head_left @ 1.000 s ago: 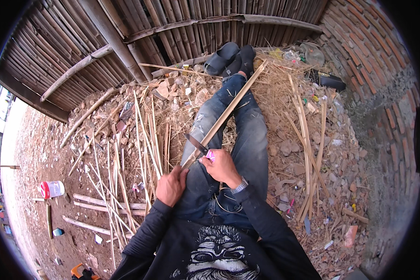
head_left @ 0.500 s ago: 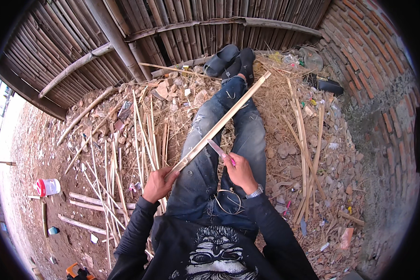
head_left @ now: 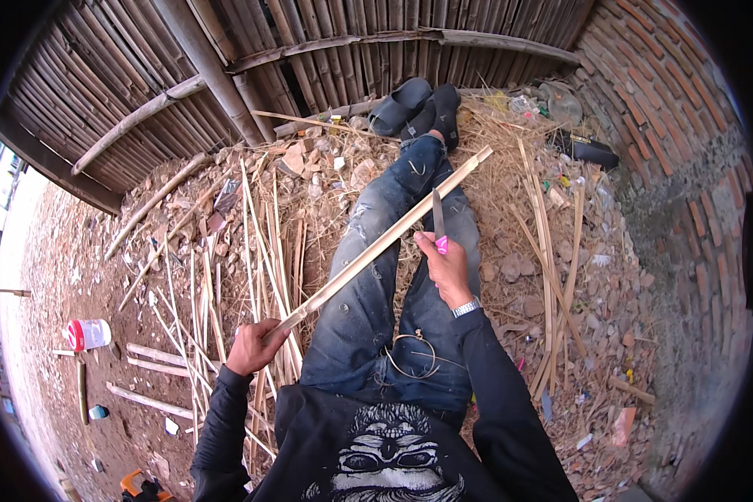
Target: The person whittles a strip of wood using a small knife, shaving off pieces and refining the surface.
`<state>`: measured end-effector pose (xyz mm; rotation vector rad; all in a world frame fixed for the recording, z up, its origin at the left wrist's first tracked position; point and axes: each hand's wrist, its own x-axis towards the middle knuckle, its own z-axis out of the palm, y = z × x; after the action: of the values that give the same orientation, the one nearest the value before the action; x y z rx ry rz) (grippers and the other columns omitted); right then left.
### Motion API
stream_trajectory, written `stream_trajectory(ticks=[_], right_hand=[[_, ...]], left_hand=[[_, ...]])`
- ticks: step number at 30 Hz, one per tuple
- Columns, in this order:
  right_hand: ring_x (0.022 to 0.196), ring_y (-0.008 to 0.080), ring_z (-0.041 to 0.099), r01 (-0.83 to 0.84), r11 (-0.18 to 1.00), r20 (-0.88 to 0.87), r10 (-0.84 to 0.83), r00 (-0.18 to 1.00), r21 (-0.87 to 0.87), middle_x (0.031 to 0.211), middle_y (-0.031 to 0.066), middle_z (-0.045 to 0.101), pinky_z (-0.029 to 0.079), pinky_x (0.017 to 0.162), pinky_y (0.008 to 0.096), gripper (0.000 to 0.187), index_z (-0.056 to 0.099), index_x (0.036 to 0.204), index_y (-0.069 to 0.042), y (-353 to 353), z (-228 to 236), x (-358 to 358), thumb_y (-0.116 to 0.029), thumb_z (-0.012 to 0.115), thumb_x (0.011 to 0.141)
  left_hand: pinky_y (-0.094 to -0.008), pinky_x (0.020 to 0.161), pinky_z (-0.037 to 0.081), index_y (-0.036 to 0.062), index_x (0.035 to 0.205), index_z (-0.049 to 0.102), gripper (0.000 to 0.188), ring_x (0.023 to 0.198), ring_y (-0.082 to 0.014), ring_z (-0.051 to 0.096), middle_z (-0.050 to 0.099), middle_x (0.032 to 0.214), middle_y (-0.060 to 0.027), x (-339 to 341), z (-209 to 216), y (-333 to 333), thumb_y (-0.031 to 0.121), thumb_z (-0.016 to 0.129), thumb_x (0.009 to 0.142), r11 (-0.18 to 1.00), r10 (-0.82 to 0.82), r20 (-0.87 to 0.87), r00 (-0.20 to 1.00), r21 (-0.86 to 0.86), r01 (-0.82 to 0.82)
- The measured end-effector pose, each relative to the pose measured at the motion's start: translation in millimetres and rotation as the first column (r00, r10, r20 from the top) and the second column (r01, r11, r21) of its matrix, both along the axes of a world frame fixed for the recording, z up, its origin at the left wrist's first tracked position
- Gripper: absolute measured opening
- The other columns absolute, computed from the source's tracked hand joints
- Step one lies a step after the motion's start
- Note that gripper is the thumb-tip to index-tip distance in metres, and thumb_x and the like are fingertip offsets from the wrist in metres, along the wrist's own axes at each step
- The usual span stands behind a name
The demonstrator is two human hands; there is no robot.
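My left hand (head_left: 253, 345) is closed around the near end of a long split bamboo strip (head_left: 385, 239). The strip slants up and to the right across my jeans, with its far end above my lower legs. In my right hand (head_left: 446, 272) is a knife (head_left: 438, 219) with a pink handle, gripped by the fingers with the blade pointing up and away. The blade's tip is close to the strip's right edge; whether it touches cannot be made out. A thin curled shaving (head_left: 412, 356) lies on my lap.
Several bamboo strips (head_left: 263, 243) lie at my left, and more strips (head_left: 552, 276) at my right on rubble. A red-and-white tub (head_left: 89, 335) stands far left. A bamboo wall (head_left: 343, 75) rises ahead, a brick wall (head_left: 694, 209) at right. Dark clogs (head_left: 400, 107) lie by my feet.
My left hand has moved left and toward me, drawing the strip's near end with it. My right hand has moved up and right, and the knife blade has turned more upright.
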<state>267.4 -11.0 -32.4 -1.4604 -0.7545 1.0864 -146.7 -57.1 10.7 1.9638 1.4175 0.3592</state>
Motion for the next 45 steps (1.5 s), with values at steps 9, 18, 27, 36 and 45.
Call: stream_trajectory(ticks=[9,18,27,36,45], right_hand=[[0.058,0.0058,0.045,-0.050,0.999,0.176,0.047,0.983,0.017,0.061,-0.0064,0.057,0.036,0.052,0.0314,0.037,0.076,0.079,-0.002,36,-10,-3,-0.035,0.086,0.092],[0.057,0.0301,0.064,-0.220,0.972,0.623,0.119,0.773,0.088,0.064,0.0155,0.067,0.046,0.057,0.0447,0.036,0.070,0.078,0.001,32,-11,-7,-0.029,0.081,0.092],[0.073,0.0362,0.070,0.049,0.959,0.694,-0.236,0.680,0.278,0.080,0.0177,0.073,0.054,0.071,0.0469,0.028,0.073,0.102,0.000,37,20,35,-0.026,0.079,0.091],[0.077,0.0428,0.070,-0.458,0.869,0.903,0.336,0.268,-0.188,0.078,0.0188,0.072,0.053,0.068,0.0513,0.030,0.075,0.097,-0.008,23,53,35,-0.037,0.079,0.092],[0.070,0.0426,0.066,-0.652,0.748,0.798,0.316,0.514,0.124,0.073,0.0221,0.065,0.049,0.062,0.0461,0.021,0.068,0.090,-0.001,37,107,33,-0.019,0.076,0.093]], left_hand=[[-0.0392,0.060,0.054,-0.0018,0.105,0.077,0.032,0.058,-0.0311,0.070,0.067,0.068,-0.0202,-1,-2,2,0.029,0.075,0.097,0.999,-0.010,0.012,1.000,0.051,0.009],[-0.0410,0.061,0.055,-0.0015,0.102,0.078,0.031,0.062,-0.0360,0.072,0.068,0.070,-0.0219,0,-3,1,0.029,0.076,0.097,0.999,0.007,-0.058,0.998,0.054,-0.004],[-0.0412,0.062,0.055,-0.0011,0.100,0.078,0.031,0.064,-0.0382,0.071,0.068,0.071,-0.0231,-13,-3,4,0.030,0.076,0.096,0.997,0.009,-0.017,1.000,0.071,-0.008],[-0.0408,0.053,0.052,0.0103,0.094,0.082,0.035,0.050,-0.0307,0.065,0.065,0.058,-0.0115,-38,59,37,0.045,0.079,0.092,0.903,-0.102,-0.338,0.936,0.363,0.230],[-0.0484,0.116,0.040,0.0060,0.145,0.058,0.050,0.135,-0.0326,0.054,0.056,0.143,-0.0172,-1,151,88,0.027,0.071,0.101,0.161,0.435,-0.027,0.900,0.986,-0.048]])
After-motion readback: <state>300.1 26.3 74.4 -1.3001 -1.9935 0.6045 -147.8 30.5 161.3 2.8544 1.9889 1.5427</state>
